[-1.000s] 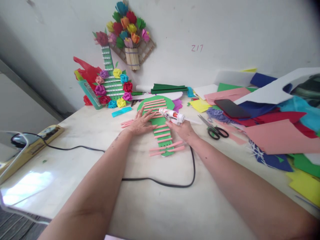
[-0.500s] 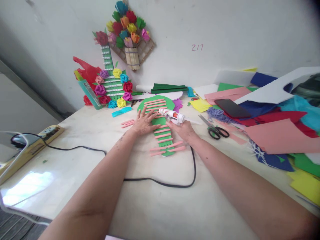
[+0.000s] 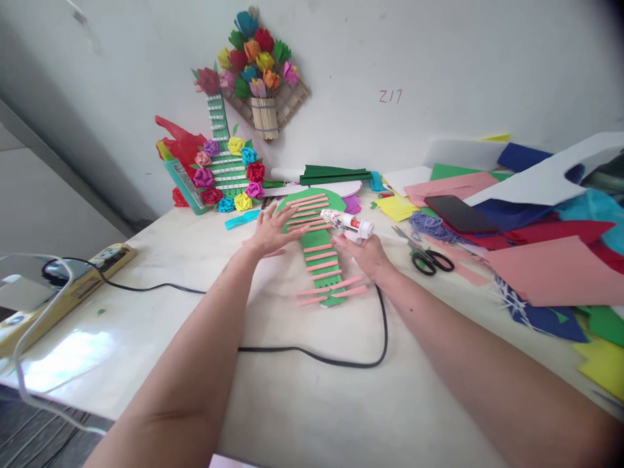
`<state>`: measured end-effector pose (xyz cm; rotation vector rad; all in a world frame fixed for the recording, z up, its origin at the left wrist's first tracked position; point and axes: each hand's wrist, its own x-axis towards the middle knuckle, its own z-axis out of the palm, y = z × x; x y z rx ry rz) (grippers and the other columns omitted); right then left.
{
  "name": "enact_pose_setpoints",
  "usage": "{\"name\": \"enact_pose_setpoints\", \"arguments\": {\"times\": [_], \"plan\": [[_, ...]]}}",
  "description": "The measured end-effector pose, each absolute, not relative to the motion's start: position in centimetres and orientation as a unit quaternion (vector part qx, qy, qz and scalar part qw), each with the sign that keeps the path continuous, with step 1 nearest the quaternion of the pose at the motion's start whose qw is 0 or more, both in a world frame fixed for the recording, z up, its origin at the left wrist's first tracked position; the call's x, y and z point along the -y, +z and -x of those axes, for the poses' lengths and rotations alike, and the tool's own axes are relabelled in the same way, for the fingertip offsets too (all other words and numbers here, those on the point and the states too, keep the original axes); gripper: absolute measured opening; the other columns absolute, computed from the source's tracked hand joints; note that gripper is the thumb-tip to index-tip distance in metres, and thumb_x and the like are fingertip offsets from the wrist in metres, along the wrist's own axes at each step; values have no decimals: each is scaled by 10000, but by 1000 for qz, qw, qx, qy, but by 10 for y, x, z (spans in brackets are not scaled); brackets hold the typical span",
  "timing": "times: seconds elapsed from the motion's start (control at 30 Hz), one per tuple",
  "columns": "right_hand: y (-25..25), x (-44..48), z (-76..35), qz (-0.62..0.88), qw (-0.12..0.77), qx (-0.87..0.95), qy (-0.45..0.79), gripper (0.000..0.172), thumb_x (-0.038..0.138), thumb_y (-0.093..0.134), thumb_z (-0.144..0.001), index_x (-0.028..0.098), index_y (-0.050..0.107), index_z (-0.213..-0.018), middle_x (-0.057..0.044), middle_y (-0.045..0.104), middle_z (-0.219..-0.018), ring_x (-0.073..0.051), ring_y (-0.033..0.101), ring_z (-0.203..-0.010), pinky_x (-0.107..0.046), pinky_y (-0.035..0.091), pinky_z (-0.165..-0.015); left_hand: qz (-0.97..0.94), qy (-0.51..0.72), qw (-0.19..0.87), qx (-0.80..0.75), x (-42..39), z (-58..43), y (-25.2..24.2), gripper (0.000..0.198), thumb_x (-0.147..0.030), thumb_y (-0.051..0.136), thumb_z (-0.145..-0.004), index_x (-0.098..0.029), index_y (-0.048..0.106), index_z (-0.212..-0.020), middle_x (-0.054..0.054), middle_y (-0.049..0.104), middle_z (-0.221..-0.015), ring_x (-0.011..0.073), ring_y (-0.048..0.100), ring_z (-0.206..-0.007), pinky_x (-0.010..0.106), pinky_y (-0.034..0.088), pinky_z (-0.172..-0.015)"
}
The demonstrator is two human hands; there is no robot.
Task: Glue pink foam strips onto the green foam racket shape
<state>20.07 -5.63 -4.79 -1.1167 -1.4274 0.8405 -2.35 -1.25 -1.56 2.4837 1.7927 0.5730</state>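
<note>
A green guitar-shaped cutout [image 3: 316, 240] lies flat on the table, with several pink paper strips [image 3: 322, 256] laid across its body and neck. My right hand [image 3: 363, 253] grips a white glue gun [image 3: 347, 223] at the cutout's right side, its nozzle over the upper strips. My left hand [image 3: 275, 231] hovers at the cutout's left edge, fingers spread and holding nothing. Beneath that hand, a few loose pink strips are partly hidden. Longer pink strips cross the neck's lower end and stick out on both sides.
Scissors [image 3: 429, 257] and a dark phone [image 3: 461, 214] lie to the right, among coloured sheets [image 3: 560, 266]. A finished paper guitar with flowers [image 3: 231, 172] leans on the wall beside a teal bottle [image 3: 185, 185]. A black cord [image 3: 312, 356] curves across the table from a power strip [image 3: 110, 257].
My left hand has lifted off the cutout and shifted left, uncovering more strips. The glue gun has moved slightly right relative to the cutout. The whole view has shifted a little.
</note>
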Motion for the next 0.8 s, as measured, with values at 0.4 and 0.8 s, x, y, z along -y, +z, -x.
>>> {"name": "enact_pose_setpoints", "arguments": {"times": [0.4,0.8], "plan": [[-47,54,-204,463,579,537,403,317,411,646,-617,121,616,-741,-74,667,-727,-146,570,-594,-233,404,-474,-686,99,60,-718,8,101,12,214,-361,611,-577,-189,690,-678,43,651,-648,191,575,-672,254,377,-561],[-45,56,-204,470,581,528,403,316,399,649,-617,117,614,-753,-63,663,-688,-130,551,-552,-229,397,-467,-699,50,82,-708,9,98,3,212,-292,630,-518,-268,708,-714,-8,652,-662,167,551,-656,236,330,-545]]}}
